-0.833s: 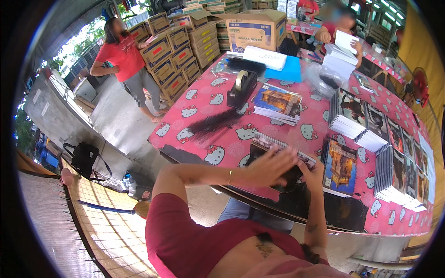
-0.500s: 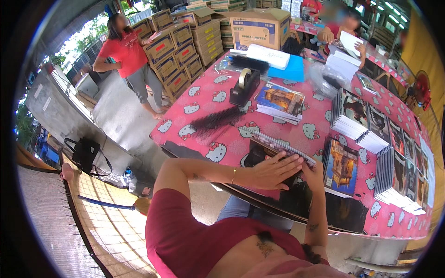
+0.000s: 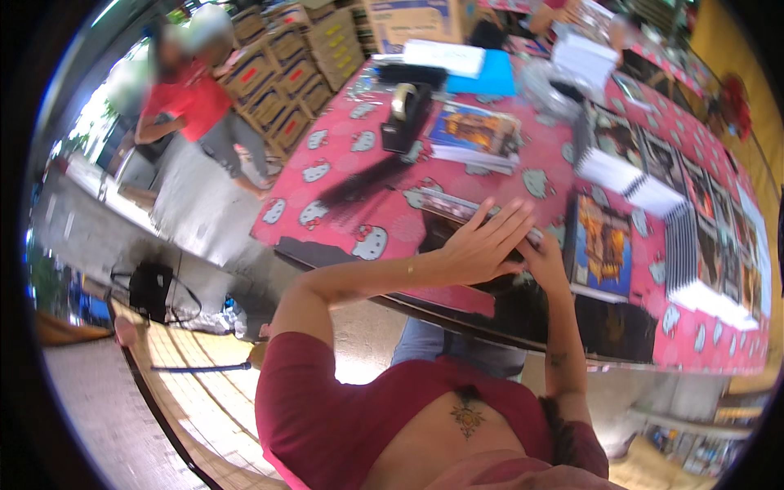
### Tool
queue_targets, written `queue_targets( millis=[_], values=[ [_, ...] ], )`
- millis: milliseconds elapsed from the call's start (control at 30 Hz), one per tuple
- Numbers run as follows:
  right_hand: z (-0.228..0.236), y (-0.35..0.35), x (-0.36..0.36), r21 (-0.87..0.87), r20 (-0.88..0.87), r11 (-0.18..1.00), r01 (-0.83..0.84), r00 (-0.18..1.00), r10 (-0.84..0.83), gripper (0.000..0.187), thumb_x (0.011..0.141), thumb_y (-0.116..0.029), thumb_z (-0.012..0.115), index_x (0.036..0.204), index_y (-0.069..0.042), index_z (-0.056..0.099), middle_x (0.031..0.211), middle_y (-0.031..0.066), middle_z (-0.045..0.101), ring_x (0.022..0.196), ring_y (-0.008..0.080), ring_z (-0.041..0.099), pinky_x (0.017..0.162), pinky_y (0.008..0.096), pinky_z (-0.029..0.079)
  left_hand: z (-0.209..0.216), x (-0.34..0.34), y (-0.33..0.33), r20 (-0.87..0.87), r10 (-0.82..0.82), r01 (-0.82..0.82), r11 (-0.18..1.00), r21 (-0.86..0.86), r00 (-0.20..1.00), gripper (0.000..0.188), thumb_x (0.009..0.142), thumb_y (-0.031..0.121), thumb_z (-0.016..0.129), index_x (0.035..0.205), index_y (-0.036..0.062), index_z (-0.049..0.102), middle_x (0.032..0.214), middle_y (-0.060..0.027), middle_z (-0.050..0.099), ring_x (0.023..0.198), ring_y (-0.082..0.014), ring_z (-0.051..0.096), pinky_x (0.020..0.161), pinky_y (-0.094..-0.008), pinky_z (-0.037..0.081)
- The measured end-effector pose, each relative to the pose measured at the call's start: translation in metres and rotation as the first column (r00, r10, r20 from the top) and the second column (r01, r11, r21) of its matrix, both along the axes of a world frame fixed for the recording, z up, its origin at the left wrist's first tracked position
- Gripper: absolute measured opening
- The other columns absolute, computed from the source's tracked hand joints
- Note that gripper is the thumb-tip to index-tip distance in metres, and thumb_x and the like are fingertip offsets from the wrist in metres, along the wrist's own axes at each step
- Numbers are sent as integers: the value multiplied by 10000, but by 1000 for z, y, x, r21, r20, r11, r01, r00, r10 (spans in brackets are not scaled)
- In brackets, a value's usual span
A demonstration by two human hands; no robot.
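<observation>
A spiral notebook (image 3: 447, 206) with a dark cover lies near the front edge of the table, its coiled spine on the far side. Across its right part rests my left hand (image 3: 488, 243), flat with the fingers stretched out. My right hand (image 3: 542, 260) grips the notebook's right end, its fingers partly hidden. Just right of it sits a small stack of blue-covered notebooks (image 3: 603, 249) picturing a lit building. Loose black plastic coils (image 3: 363, 181) lie to the left, slightly blurred. Beyond the notebook is another stack of picture-covered notebooks (image 3: 475, 137).
A black tape dispenser (image 3: 402, 122), a blue sheet (image 3: 488, 77) and clear plastic (image 3: 545, 90) are farther back. Several notebook stacks (image 3: 625, 175) line the right side. Cardboard boxes (image 3: 416, 24) stand behind the table; a person in red (image 3: 196, 102) stands at the left.
The whole view has shifted, so the table sits higher in it. My left hand has lifted a little and its fingers point farther forward. The right hand keeps its hold.
</observation>
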State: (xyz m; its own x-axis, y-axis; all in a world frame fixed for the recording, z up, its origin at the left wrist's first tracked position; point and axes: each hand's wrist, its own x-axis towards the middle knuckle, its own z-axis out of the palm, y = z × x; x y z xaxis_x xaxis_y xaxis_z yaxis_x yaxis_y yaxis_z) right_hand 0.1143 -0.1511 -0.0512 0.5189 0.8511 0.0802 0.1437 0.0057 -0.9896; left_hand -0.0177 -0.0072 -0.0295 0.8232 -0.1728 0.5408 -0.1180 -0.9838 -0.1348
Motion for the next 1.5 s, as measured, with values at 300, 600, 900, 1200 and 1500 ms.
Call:
queue_targets(
  millis=[300,600,900,1200,1500],
  values=[
    [-5,-4,1,106,50,993,56,997,-61,288,948,-104,690,1219,-15,656,812,-3,649,661,48,498,559,250,411,11,-9,-7,-31,-42,38,989,-145,999,781,987,494,541,1522,-49,367,1605,-212,353,1518,-346,302,1214,-571,156],
    [35,-34,25,112,55,994,2,998,-8,271,965,-146,694,1168,33,709,899,22,705,836,65,610,749,242,519,38,19,7,72,-155,170,938,-302,985,178,929,231,694,1031,89,665,856,-63,687,829,-259,688,1160,-577,287],
    [39,-22,40,116,279,990,-83,959,48,74,940,-54,667,946,20,666,859,3,646,823,86,591,759,247,482,34,17,1,135,-100,143,924,-356,986,191,874,196,746,994,77,657,852,-72,661,834,-288,649,929,-476,443],
    [37,-15,-5,348,175,936,48,978,-116,177,924,-92,693,1065,12,671,821,67,635,744,117,606,696,297,523,59,3,9,137,-191,229,897,-378,972,238,826,54,729,1060,43,686,947,-89,676,872,-300,614,737,-428,448],
    [73,-103,4,501,500,745,440,555,-664,373,941,-2,599,1304,-51,670,1184,164,720,1037,214,710,889,352,545,112,14,77,505,65,224,842,-491,861,170,937,46,663,1094,-6,700,1059,-166,711,958,-284,684,858,-376,533]
  ],
)
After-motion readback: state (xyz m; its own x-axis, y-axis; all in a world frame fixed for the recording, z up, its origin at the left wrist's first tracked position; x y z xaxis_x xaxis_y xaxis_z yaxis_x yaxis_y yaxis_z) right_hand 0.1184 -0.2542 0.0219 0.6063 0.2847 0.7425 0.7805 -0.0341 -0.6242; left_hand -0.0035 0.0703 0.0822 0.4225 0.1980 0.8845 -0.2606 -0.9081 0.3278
